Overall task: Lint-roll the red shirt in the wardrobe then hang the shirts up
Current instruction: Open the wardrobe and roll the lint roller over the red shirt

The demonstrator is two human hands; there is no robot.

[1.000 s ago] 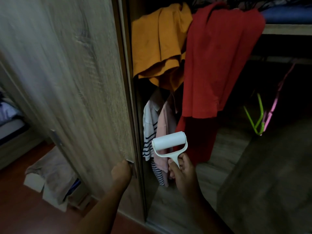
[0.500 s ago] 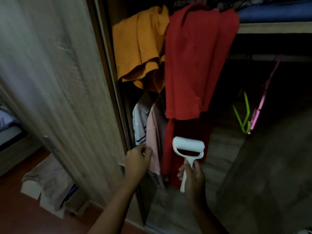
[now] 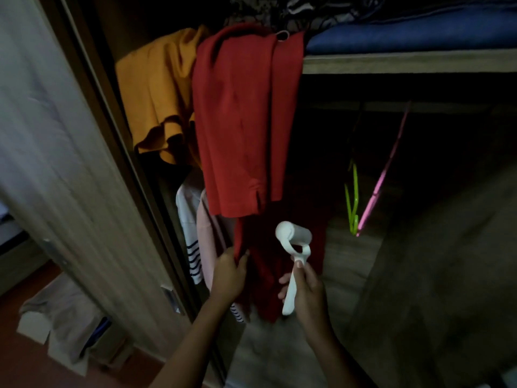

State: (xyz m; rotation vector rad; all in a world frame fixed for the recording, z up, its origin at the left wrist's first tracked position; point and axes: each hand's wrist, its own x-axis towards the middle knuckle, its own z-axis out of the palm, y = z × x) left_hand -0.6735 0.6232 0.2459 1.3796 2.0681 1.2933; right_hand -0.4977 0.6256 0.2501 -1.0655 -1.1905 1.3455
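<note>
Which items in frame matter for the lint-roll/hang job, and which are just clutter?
Job: red shirt, pinched by left hand; lint roller in right hand; orange shirt; green hanger, pink hanger, likely.
Idle: striped shirt; blue fabric on shelf; pale box.

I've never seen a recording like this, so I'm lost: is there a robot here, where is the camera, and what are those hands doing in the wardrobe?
No robot: these are a person's two bare hands, filmed by one wide-angle camera on their head, looking forward and down. The wardrobe door is open. The right hand holds a white lint roller by its handle. The left hand grips the lower red fabric hanging beneath the draped red shirt. Beside it hang an orange shirt, a striped top and a pink garment. A green hanger and a pink hanger dangle empty on the right, under a shelf holding blue fabric.
</note>
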